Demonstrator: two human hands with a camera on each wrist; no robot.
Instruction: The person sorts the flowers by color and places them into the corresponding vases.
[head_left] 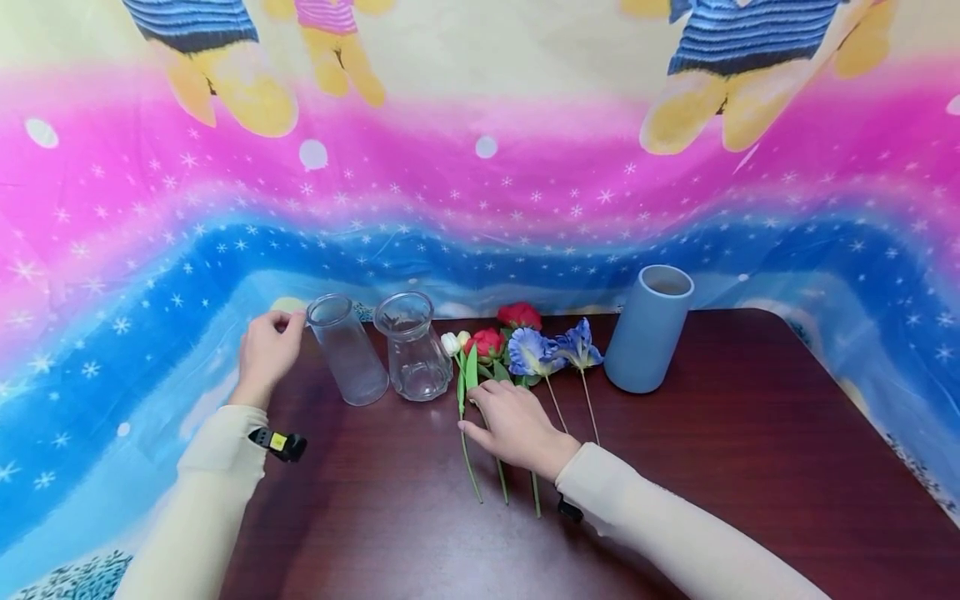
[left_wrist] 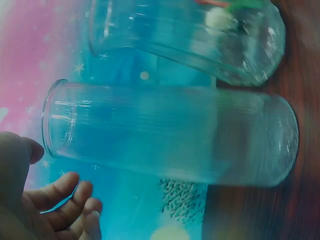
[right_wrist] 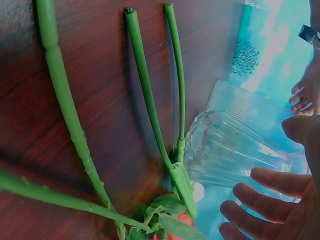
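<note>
My left hand (head_left: 268, 354) is beside the rim of a tall clear glass cylinder vase (head_left: 352, 358). In the left wrist view its thumb and loosely bent fingers stand apart from each other, with nothing between them and the vase rim (left_wrist: 47, 120) close by. My right hand (head_left: 517, 421) hovers over the artificial flowers, its fingers spread and holding nothing in the right wrist view. Under and around it lie white tulips (head_left: 451, 343), red roses (head_left: 486, 342) and blue flowers (head_left: 531, 353). Green stems (right_wrist: 145, 85) point toward me; the hand hides part of them.
A flared clear glass vase (head_left: 420, 367) stands right of the cylinder. A matte blue-grey vase (head_left: 648, 333) is upright on the right of the dark wooden table (head_left: 735, 467). Behind hangs a patterned pink and blue cloth (head_left: 525, 225).
</note>
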